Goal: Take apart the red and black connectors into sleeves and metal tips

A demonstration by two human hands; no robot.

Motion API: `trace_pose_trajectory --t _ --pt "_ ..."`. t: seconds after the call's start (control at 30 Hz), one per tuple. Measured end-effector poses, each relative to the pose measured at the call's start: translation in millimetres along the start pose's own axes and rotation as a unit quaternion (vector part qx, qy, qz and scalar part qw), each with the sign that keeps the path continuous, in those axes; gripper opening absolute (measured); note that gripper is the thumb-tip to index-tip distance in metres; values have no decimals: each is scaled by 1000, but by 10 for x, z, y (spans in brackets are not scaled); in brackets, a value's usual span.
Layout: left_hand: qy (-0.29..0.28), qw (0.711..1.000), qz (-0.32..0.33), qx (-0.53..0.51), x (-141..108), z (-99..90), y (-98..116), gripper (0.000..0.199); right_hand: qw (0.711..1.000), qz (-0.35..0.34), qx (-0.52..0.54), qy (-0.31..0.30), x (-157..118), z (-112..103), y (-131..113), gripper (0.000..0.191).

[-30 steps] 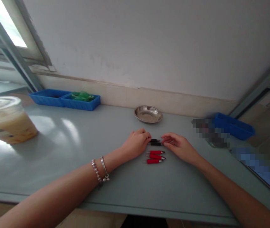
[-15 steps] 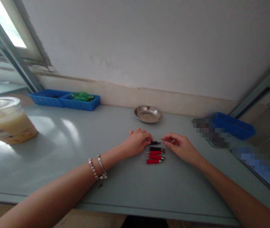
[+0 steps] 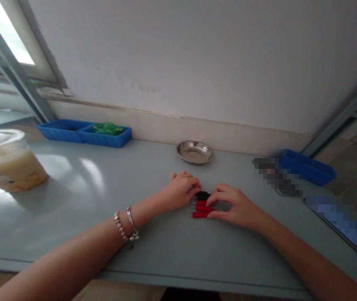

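While right hand [image 3: 243,211], half spread, touches pens [image 3: 200,215], left hand's [image 3: 182,193] grip unclear, grey table [image 3: 156,251] meets wall [image 3: 197,62].

Daylight is admitted by the window [image 3: 11,35] at upper left; glare is cast on the table [image 3: 93,173]. The wall [image 3: 197,62] is dimly lit, fine detail is softened, and patches at right are pixelated.
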State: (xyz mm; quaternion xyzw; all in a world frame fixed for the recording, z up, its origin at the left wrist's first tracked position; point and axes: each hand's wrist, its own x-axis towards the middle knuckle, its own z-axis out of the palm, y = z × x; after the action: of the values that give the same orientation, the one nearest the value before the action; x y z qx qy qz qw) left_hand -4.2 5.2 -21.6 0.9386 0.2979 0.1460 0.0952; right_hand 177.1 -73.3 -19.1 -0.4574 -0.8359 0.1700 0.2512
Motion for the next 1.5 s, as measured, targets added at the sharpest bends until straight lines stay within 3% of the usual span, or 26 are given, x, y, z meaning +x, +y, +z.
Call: trace_pose_trajectory --t 0.47,0.67,0.8,1.0,1.33,1.5 --pt "42 997 48 36 -6 -35 138 23 999 -24 -38 -26 -16 60 -56 9" --pt "83 995 57 27 -1 -36 134 22 999 -40 -4 -2 -9 49 -47 7" --pt "115 992 46 -15 2 -62 145 26 999 14 23 40 7 -44 21 8" --pt "112 991 74 -19 -9 -98 164 24 979 138 83 122 26 -92 180 17" --pt "147 984 88 46 -15 -15 135 20 966 149 146 150 46 -94 155 15" --pt "182 980 60 47 -21 1 145 22 970 143 158 118 44 -107 183 26"
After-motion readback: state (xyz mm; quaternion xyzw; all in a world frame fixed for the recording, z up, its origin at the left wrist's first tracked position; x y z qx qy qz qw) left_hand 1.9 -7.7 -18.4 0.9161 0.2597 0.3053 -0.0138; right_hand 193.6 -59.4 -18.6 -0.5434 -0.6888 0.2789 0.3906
